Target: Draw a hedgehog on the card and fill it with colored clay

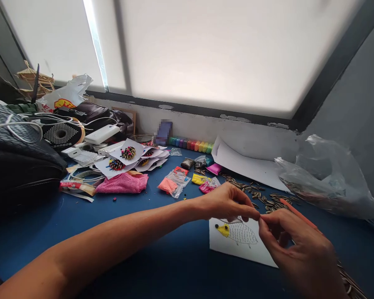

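My left hand [229, 202] reaches across from the left, its thumb and forefinger pinched together. Tip to tip with it, my right hand [302, 245] is also pinched; whatever lies between the fingertips is too small to make out. A bit of clear plastic [233, 220] shows under my left fingers; whether they hold it I cannot tell. Below both hands lies a white card [237, 248] with a hedgehog drawn on it. Yellow clay [224, 231] covers the hedgehog's face, with black dots for nose and eye. An orange stick [297, 213] passes behind my right hand.
Sunflower seeds [268, 201] are strewn behind my hands, near a clear plastic bag [333, 187]. Packets of coloured clay [173, 182] lie mid-table. Finished hedgehog cards [137, 145] are piled beside a pink cloth [123, 183]. A black bag [21, 162] stands left.
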Motion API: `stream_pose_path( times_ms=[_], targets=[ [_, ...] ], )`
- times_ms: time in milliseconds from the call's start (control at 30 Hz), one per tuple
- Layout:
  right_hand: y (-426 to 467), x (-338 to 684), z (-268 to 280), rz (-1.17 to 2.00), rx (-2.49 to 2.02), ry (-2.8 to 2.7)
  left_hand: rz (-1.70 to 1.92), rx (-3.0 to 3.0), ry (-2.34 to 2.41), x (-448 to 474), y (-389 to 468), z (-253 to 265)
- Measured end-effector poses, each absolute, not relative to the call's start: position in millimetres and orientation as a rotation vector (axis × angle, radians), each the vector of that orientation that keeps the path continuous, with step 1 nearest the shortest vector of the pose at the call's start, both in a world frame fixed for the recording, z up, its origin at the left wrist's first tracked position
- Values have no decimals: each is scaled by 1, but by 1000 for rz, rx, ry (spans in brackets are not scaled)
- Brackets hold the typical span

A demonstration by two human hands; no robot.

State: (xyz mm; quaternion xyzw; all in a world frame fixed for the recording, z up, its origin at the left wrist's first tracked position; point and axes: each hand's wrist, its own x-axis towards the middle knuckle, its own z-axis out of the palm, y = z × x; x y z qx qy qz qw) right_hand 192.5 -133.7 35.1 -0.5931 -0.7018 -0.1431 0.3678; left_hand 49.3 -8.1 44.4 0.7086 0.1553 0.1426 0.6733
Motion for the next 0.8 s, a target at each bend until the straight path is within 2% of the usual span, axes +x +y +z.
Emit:
stream_pose_path(
  times_ms=[133,300,500,800],
  targets=[
    [-134,196,41,-270,-1739,-1603,347,1667,362,50,-6,47],
    [-129,210,55,70,-1799,-1274,370,1499,333,37,29,44],
    [-127,204,56,314,-1782,-1391,406,1356,455,32,53,21],
    [-124,203,46,507,-1790,-1436,328,1395,410,29,53,24]
  ],
)
